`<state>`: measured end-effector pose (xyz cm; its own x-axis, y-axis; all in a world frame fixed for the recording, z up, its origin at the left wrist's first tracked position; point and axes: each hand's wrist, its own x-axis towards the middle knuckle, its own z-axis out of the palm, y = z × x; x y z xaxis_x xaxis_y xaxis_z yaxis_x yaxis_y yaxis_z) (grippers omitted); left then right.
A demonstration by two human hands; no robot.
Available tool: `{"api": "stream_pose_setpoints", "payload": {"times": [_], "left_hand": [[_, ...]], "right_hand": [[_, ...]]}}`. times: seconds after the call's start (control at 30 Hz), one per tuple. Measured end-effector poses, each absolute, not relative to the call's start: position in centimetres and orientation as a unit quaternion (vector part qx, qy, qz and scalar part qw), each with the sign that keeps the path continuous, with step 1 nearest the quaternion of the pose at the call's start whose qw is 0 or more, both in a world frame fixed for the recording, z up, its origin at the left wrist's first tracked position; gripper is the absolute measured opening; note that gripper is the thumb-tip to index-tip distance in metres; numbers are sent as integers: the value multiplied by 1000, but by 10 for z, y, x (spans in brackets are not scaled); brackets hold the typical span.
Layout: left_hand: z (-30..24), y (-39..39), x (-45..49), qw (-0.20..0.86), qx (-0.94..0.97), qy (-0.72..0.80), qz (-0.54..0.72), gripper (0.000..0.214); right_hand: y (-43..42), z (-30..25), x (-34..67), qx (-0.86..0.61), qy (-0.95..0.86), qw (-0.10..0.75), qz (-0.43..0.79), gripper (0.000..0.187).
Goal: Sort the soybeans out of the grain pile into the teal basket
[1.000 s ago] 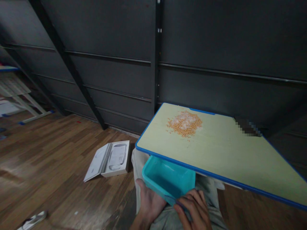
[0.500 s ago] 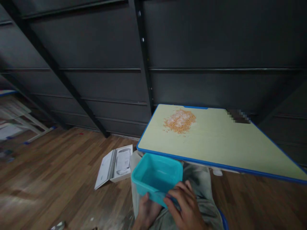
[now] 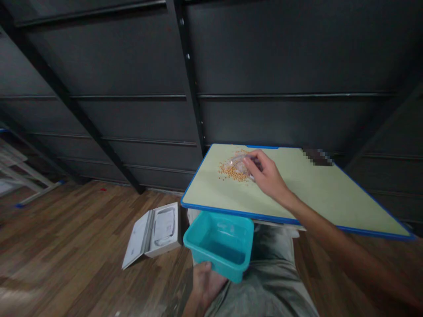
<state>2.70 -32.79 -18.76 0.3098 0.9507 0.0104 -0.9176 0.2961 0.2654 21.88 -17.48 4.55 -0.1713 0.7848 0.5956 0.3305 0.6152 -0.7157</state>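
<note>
On the tabletop (image 3: 214,189) lies a heap of yellow soybean-like grains (image 3: 236,175), mixed with whitish bits. My right hand (image 3: 264,171) is over the heap's right side, its fingers closed on a clear plastic piece (image 3: 238,159) with a curved edge; its exact kind is hard to make out. A turquoise plastic basin (image 3: 214,253) rests over my lap, just below the table's near edge. My left hand (image 3: 206,281) grips the basin's near left side, thumb on the outer wall and the other fingers hidden underneath. No grains show inside it.
An open white box (image 3: 165,224) lies on the wooden floor (image 3: 89,246) to the left. A dark, pixelated object (image 3: 319,157) sits at the table's far right edge. Behind the table rises a dark panelled wall (image 3: 280,53). White table legs (image 3: 36,178) stand far left.
My right hand has left the basin's near rim and reached forward to the grain heap with the clear piece. My left hand still holds the basin, and the view has shifted slightly.
</note>
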Motion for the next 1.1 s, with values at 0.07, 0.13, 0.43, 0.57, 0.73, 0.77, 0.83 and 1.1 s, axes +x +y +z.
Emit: {"api": "stream_pose_setpoints", "payload": {"times": [0.07, 0.13, 0.43, 0.57, 0.73, 0.77, 0.83, 1.1], "left_hand": [[-181, -329, 30, 812, 121, 61, 567, 50], [-177, -327, 31, 818, 118, 52, 561, 45], [-176, -325, 56, 800, 105, 38, 589, 38], [-179, -330, 85, 837, 137, 55, 527, 41], [-168, -329, 91, 822, 84, 38, 562, 50], [-166, -328, 90, 820, 72, 41, 567, 50], [-162, -326, 88, 821, 60, 47, 566, 55], [-159, -325, 88, 815, 45, 61, 574, 52]], "right_hand": [[-127, 51, 217, -382, -741, 509, 214, 14], [-94, 48, 217, -395, -763, 480, 175, 14], [-87, 13, 237, -344, -877, 334, 23, 24], [-89, 14, 239, -326, -896, 300, 43, 25], [-95, 17, 238, -324, -906, 267, 57, 26], [-96, 17, 237, -325, -906, 265, 56, 26], [-98, 16, 235, -326, -908, 259, 51, 28], [-98, 13, 235, -314, -918, 235, 60, 28]]}}
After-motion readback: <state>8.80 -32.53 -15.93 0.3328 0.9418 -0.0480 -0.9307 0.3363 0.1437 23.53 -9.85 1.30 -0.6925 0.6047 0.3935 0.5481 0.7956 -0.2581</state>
